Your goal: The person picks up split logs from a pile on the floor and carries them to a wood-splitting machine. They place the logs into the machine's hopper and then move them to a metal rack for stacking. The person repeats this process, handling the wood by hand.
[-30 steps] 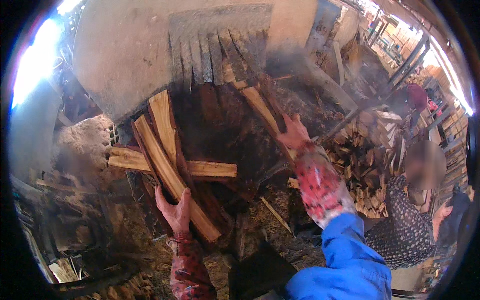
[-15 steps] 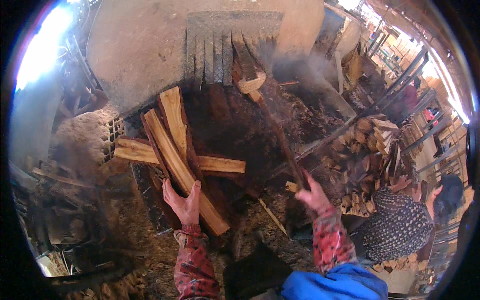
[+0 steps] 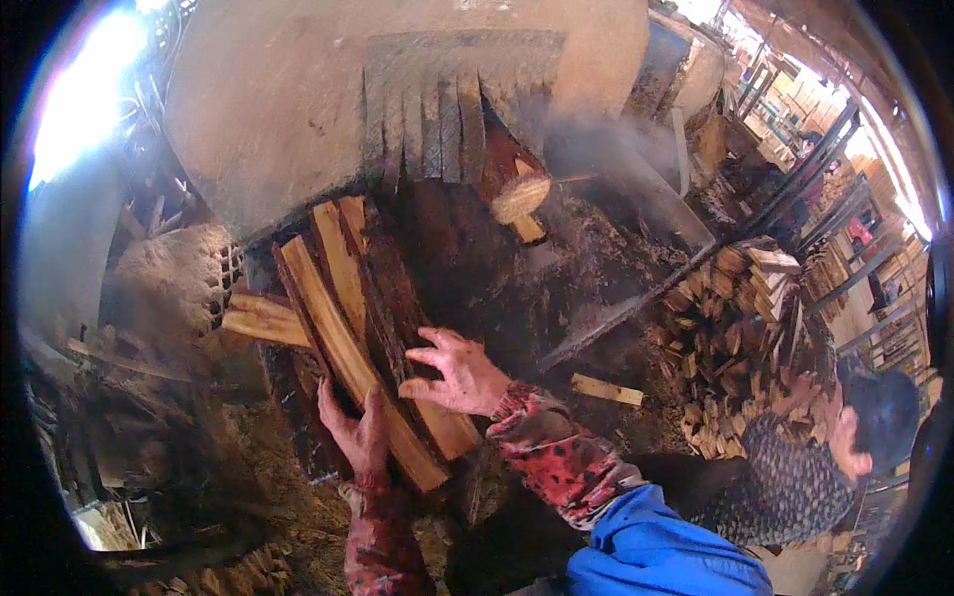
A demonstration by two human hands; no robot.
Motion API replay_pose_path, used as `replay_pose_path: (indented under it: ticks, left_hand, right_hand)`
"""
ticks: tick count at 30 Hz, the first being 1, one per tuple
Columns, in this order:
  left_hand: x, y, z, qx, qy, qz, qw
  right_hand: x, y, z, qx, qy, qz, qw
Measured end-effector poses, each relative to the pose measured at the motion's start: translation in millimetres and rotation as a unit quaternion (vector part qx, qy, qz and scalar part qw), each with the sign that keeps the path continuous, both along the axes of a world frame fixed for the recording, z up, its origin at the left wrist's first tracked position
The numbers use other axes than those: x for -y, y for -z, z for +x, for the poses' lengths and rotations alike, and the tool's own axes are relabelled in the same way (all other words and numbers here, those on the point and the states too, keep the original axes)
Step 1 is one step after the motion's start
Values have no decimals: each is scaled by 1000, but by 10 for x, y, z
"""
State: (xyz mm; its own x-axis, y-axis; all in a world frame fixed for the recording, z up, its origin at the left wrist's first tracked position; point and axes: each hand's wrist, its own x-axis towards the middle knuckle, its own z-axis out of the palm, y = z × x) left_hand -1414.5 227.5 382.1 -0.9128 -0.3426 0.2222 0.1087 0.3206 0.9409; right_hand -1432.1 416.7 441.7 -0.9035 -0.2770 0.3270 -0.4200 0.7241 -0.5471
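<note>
Several split wood slabs with dark bark edges are stacked in front of me. My left hand (image 3: 353, 427) is open at the near left side of a long pale wood slab (image 3: 343, 343), its thumb and fingers spread. My right hand (image 3: 459, 375) reaches in from the right, fingers apart, touching the bark edge of a neighbouring wood slab (image 3: 450, 425). A crosswise slab (image 3: 263, 318) lies underneath, its right part hidden. Farther off, a pale-ended log piece (image 3: 522, 202) sits at a hanging strip curtain (image 3: 437, 124).
A tan machine housing (image 3: 268, 109) stands behind the curtain. A metal edge (image 3: 621, 308) runs diagonally on the right, before a pile of split wood (image 3: 725, 338). A short wood piece (image 3: 593, 388) lies near my right forearm. Another person in a dark cap (image 3: 876, 415) is at right.
My right hand has left the long dark stick and come left onto the stacked slabs. The stick no longer stretches toward me; its end is near the curtain. My left hand has shifted slightly.
</note>
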Motion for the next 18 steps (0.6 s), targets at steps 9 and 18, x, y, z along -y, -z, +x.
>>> replay_pose_path:
  ticks: [9, 18]
  left_hand:
    - [-15, -104, 0, 31, 48, -83, 995]
    - [-626, -1230, -207, 37, 103, -148, 983]
  right_hand:
    - [-2601, -76, -1637, -115, 300, -110, 940]
    - [-2904, 32, -1747, 206, 135, -337, 909]
